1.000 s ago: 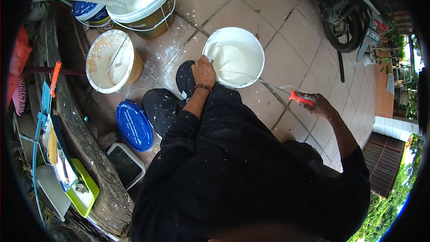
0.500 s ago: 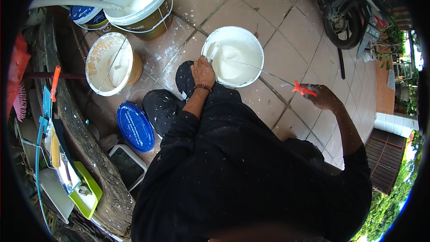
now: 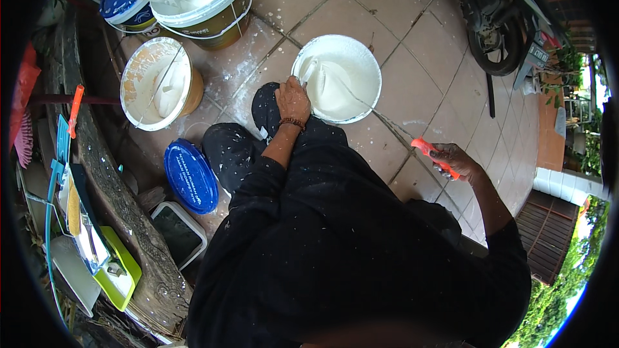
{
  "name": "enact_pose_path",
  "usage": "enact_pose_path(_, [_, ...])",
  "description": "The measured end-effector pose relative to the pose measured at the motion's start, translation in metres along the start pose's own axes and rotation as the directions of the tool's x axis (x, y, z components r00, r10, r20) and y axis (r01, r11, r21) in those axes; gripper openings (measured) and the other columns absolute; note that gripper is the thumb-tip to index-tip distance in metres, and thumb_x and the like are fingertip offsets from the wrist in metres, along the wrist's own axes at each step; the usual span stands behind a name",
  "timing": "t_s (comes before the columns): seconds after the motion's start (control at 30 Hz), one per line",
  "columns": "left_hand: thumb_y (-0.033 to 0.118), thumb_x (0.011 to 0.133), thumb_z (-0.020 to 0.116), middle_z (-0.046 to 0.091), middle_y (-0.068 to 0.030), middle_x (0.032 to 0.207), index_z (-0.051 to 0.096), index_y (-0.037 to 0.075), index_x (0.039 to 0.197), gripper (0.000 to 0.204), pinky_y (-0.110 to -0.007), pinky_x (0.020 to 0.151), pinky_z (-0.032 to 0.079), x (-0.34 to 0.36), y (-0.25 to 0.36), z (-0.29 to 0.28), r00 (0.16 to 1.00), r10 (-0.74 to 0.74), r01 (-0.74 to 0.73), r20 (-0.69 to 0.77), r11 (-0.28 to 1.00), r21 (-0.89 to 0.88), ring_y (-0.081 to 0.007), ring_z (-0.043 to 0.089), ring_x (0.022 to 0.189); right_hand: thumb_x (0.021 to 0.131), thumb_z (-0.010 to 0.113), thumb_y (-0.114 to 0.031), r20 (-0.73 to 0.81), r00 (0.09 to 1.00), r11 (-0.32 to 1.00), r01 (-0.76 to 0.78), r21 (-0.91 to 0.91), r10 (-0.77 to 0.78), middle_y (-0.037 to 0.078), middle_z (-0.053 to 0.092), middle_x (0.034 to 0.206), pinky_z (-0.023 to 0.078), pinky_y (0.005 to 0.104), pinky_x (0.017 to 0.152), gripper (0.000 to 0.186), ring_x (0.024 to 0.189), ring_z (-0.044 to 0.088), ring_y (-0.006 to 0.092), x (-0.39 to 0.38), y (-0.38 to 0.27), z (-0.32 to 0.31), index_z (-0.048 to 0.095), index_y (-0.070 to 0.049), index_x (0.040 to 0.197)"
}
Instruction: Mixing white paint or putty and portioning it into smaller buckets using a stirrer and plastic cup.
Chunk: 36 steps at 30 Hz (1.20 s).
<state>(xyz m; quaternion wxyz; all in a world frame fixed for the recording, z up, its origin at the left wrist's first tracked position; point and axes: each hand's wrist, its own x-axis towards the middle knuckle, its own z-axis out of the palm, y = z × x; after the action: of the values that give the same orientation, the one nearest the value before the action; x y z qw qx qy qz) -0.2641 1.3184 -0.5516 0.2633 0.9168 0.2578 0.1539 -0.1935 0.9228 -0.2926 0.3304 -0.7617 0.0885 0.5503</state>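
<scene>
A white bucket (image 3: 372, 93) of thick white paint (image 3: 335, 93) stands on the tiles in front of my knees. My left hand (image 3: 293, 101) grips its near-left rim, fingers closed; a white-coated piece sticks up from the paint beside the fingertips, its kind unclear. Out to the right, my right hand (image 3: 459, 162) is wrapped round the orange handle of what looks like a paint roller (image 3: 425, 147). Its long thin metal rod slants across the bucket's right rim into the paint. The tool's far end is covered in white, so its shape is hard to make out.
Left stands a paint-smeared bucket (image 3: 195, 90); behind it are a larger paint bucket (image 3: 216, 31) and a blue-lidded one (image 3: 132, 9). A blue lid (image 3: 191, 177) lies by my knee. A log (image 3: 103, 174), a green tray (image 3: 122, 264) and a motorbike (image 3: 493, 32) flank me.
My right hand has come slightly lower and nearer with the handle, which now tilts differently and shows more of its length. My left hand stays at the rim.
</scene>
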Motion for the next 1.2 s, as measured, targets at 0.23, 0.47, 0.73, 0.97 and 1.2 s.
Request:
enact_pose_path(0.23, [0.025, 0.096, 0.057, 0.064, -0.0174, 0.094, 0.053, 0.001, 0.105, 0.026, -0.045, 0.080, 0.041, -0.001, 0.001, 0.003, 1.000, 0.025, -0.025, -0.002, 1.000, 0.004, -0.0341, 0.057, 0.091, 0.097, 0.065, -0.034, -0.084, 0.993, 0.995, 0.084, 0.049, -0.079, -0.003, 0.054, 0.072, 0.043, 0.0218, 0.050, 0.058, 0.057, 0.049, 0.0046, 0.011, 0.021, 0.028, 0.046, -0.015, 0.148])
enact_pose_path(0.47, [0.023, 0.096, 0.056, 0.062, -0.0183, 0.096, 0.052, 0.001, 0.102, 0.023, -0.044, 0.083, 0.039, 0.002, 0.004, -0.005, 0.998, -0.022, 0.022, 0.052, 1.000, 0.007, -0.0334, 0.055, 0.091, 0.097, 0.065, -0.033, -0.132, 0.989, 0.997, 0.073, 0.007, -0.071, -0.003, 0.054, 0.072, 0.043, 0.0228, 0.050, 0.056, 0.057, 0.047, 0.0054, -0.009, 0.043, 0.025, 0.048, -0.014, 0.147])
enact_pose_path(0.73, [0.024, 0.097, 0.055, 0.063, -0.0182, 0.098, 0.053, 0.001, 0.104, 0.024, -0.044, 0.083, 0.039, 0.001, 0.005, -0.007, 0.996, -0.047, 0.045, 0.082, 0.999, 0.023, -0.0336, 0.056, 0.092, 0.098, 0.064, -0.035, -0.059, 0.995, 0.996, 0.083, 0.030, -0.081, -0.004, 0.051, 0.068, 0.040, 0.0221, 0.049, 0.054, 0.054, 0.045, 0.0047, -0.005, 0.020, 0.055, 0.049, -0.016, 0.146])
enact_pose_path(0.97, [0.024, 0.097, 0.055, 0.063, -0.0181, 0.095, 0.052, 0.001, 0.103, 0.024, -0.044, 0.083, 0.039, 0.000, 0.002, 0.001, 0.999, -0.013, 0.013, 0.045, 1.000, -0.003, -0.0335, 0.056, 0.092, 0.097, 0.066, -0.032, -0.165, 0.976, 0.990, 0.140, -0.007, -0.139, -0.004, 0.052, 0.064, 0.039, 0.0234, 0.045, 0.038, 0.050, 0.047, 0.0048, 0.018, 0.059, 0.051, 0.062, -0.010, 0.128])
enact_pose_path(1.2, [0.024, 0.097, 0.055, 0.062, -0.0178, 0.093, 0.052, 0.001, 0.102, 0.023, -0.044, 0.082, 0.039, 0.001, 0.001, -0.002, 0.999, -0.020, 0.020, 0.042, 1.000, 0.007, -0.0333, 0.056, 0.092, 0.096, 0.066, -0.034, -0.133, 0.991, 0.996, 0.035, 0.080, -0.024, -0.004, 0.054, 0.071, 0.041, 0.0219, 0.047, 0.049, 0.053, 0.048, 0.0052, -0.025, 0.056, 0.055, 0.056, -0.012, 0.139])
